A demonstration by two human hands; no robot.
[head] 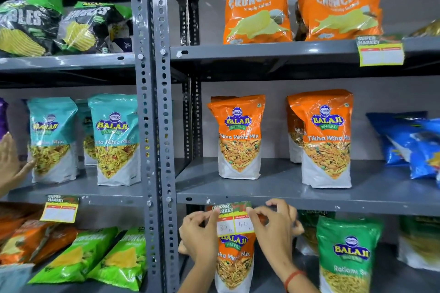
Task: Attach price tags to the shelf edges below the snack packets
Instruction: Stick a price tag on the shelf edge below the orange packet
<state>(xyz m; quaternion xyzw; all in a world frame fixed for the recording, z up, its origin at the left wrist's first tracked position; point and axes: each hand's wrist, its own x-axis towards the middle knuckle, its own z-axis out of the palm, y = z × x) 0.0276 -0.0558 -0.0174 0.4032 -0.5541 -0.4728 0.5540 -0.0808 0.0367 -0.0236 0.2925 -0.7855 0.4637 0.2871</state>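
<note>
Two grey uprights (164,102) were set side by side between the two bays, each punched with rows of slots and round holes. Bolts (140,56) were fixed through them at several heights. A narrower punched post (196,114) was placed further back, against a pale wall (276,107). The space at the very top was left dark. A red band (294,277) was worn on one wrist.

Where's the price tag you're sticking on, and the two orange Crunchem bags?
price tag (234,220), head view, on its white price boxes.
left Crunchem bag (257,7), head view, on its front.
right Crunchem bag (340,5), head view, on its front.
</note>
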